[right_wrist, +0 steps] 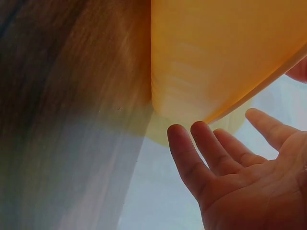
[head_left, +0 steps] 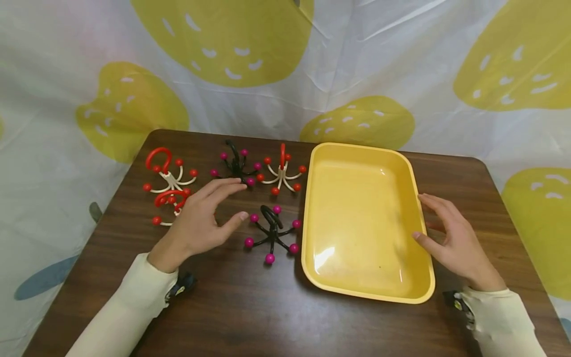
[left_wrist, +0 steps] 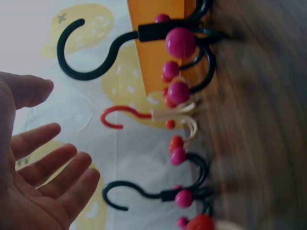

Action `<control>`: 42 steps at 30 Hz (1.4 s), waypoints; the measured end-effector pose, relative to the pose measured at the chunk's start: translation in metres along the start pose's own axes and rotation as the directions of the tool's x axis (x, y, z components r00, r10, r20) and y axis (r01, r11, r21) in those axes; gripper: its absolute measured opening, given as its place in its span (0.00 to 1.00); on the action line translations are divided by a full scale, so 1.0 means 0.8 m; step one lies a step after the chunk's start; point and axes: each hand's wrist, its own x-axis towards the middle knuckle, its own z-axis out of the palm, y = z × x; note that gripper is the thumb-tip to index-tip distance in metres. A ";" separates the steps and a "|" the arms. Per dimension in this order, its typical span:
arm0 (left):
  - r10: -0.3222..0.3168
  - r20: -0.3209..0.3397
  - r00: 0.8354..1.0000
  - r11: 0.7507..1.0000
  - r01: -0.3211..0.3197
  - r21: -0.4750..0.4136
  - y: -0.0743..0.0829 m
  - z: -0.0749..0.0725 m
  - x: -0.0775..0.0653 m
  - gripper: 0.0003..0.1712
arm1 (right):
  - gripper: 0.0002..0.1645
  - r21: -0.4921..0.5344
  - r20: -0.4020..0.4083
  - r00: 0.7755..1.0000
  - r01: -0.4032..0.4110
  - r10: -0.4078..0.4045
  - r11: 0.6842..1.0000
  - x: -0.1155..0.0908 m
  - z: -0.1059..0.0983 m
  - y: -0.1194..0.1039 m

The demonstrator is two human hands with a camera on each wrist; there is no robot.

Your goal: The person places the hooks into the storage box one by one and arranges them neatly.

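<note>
My left hand (head_left: 200, 218) hovers over the left part of the table, fingers spread and holding nothing. Just right of it stands a black multi-arm hook (head_left: 273, 235) with magenta ball tips. Past its fingertips is a second black hook (head_left: 236, 167), beside a white hook (head_left: 281, 173) with red tips. Farther left stands another white-and-red hook (head_left: 171, 179); one more (head_left: 157, 220) is partly hidden by the hand. My right hand (head_left: 457, 243) is at the right rim of a yellow tray (head_left: 357, 208), thumb above the rim, fingers loosely extended outside. Contact is hard to tell.
All of this stands on a dark wooden table (head_left: 258, 317). A white curtain (head_left: 267, 109) with yellow fruit shapes hangs right behind the table's far edge. The tray's raised walls stand close to the hooks on its left.
</note>
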 end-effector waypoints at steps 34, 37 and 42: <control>-0.023 0.223 0.975 0.832 0.143 -0.537 0.010 0.051 0.022 0.13 | 0.39 0.383 0.128 0.980 -0.190 0.152 0.904 -0.005 0.002 0.019; -0.028 0.228 0.973 0.831 0.150 -0.536 0.010 0.051 0.022 0.12 | 0.39 0.399 0.138 0.979 -0.194 0.151 0.896 -0.007 0.002 0.020; -0.019 0.226 0.974 0.845 0.136 -0.517 0.011 0.051 0.023 0.12 | 0.40 0.399 0.147 0.976 -0.208 0.161 0.893 -0.009 0.002 0.022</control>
